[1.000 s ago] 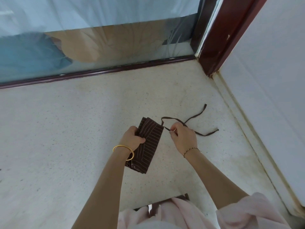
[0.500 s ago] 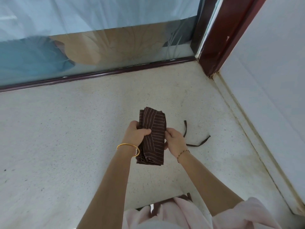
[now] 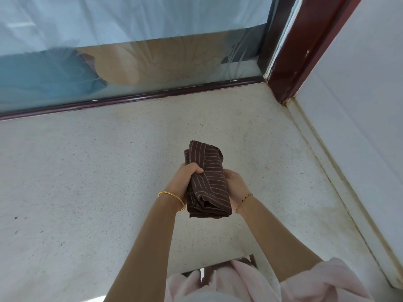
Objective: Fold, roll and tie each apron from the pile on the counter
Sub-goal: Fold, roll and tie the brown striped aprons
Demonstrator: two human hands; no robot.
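You have 1 counter (image 3: 87, 171) under you, speckled and pale, with 1 glass pane (image 3: 130, 51) along its far edge. Your 2 hands meet over its middle around 1 apron (image 3: 209, 177).

Your left hand (image 3: 188, 173) grips the apron's left side, fingers curled tight into the cloth and thumb over the top. 1 gold bangle (image 3: 172, 198) sits on that wrist.

The apron is a thick folded roll, dark brown with thin pale stripes. Its long axis runs near to far: the far end points at the glass, and the near end shows stacked layered edges. No ties show.

Your right hand (image 3: 236, 184) holds the roll's right side with the thumb on top; its fingers go under the cloth, out of view. 1 thin bracelet (image 3: 244, 200) circles that wrist.

Far right, 1 dark red post (image 3: 305, 40) stands in the corner beside 1 white wall (image 3: 359, 105).
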